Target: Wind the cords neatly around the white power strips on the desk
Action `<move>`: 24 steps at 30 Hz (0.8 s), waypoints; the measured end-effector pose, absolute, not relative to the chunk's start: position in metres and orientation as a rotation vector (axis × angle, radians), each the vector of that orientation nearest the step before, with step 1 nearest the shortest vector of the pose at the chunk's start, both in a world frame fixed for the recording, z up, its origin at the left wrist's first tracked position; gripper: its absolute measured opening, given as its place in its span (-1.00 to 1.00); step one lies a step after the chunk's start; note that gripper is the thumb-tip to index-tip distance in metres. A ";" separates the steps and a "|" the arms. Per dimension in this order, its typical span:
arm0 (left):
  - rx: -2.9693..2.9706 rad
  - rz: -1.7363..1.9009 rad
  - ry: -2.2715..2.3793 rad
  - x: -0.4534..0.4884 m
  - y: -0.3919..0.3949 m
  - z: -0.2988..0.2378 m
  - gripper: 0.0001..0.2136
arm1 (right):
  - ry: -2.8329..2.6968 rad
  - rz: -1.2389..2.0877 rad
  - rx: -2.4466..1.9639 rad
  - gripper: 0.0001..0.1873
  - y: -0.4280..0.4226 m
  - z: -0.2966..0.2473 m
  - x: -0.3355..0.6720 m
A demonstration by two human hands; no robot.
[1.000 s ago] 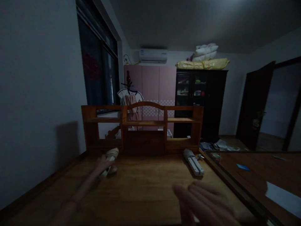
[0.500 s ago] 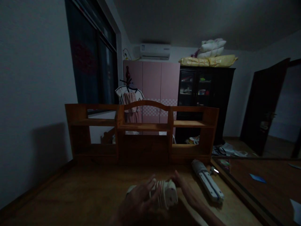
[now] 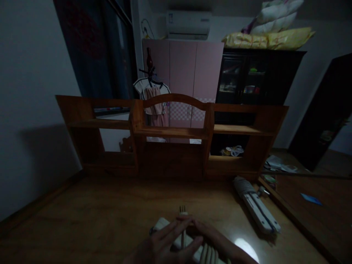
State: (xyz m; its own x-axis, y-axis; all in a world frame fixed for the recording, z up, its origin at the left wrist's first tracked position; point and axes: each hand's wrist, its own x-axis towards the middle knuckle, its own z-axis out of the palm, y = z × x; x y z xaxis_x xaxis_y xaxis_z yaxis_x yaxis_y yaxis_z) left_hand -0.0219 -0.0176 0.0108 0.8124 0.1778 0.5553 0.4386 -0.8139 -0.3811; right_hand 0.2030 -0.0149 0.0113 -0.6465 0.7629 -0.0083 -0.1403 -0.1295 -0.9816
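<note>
A white power strip (image 3: 161, 223) lies slanted at the bottom of the view, low over the desk, with its pale cord (image 3: 209, 253) wound around the near end. My left hand (image 3: 162, 242) is closed over the strip, thumb and fingers across its top. The plug (image 3: 183, 210) sticks up past the fingertips, its metal prongs pointing away from me. My right hand (image 3: 216, 236) comes in from the right, and its fingertips meet those of my left hand beside the plug. Its fingers are bent around the strip's far side, and their grip is partly hidden.
A second power strip (image 3: 260, 211), cord wrapped around its far end, lies on the right of the wooden desk (image 3: 90, 212). Its plug (image 3: 263, 191) rests alongside. A wooden shelf unit (image 3: 173, 132) stands along the desk's back edge. A wall (image 3: 33, 146) borders the left.
The view has tilted down and come closer. The strip has turned so its wound end points toward me, and the plug now shows upright between my hands. My right hand has moved in against my left.
</note>
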 end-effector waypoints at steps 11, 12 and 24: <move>-2.531 -0.720 -0.723 -0.026 0.000 0.005 -0.42 | -1.900 1.092 -0.981 -0.50 -0.027 0.034 0.218; -2.518 -0.686 -0.747 -0.027 0.003 0.003 -0.40 | -1.979 0.961 -1.002 -0.48 -0.027 0.031 0.220; -2.824 -1.208 -1.752 -0.021 0.001 0.007 -0.34 | -2.411 -0.067 -0.887 -0.35 -0.023 0.028 0.218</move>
State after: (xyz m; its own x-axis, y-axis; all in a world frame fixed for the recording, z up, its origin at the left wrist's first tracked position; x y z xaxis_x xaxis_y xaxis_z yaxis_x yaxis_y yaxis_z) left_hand -0.0214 0.0011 0.0074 0.3034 0.8922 0.3346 0.6296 -0.4513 0.6324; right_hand 0.2179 -0.0229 0.0281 -0.6220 0.5819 0.5240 0.6100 0.7796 -0.1417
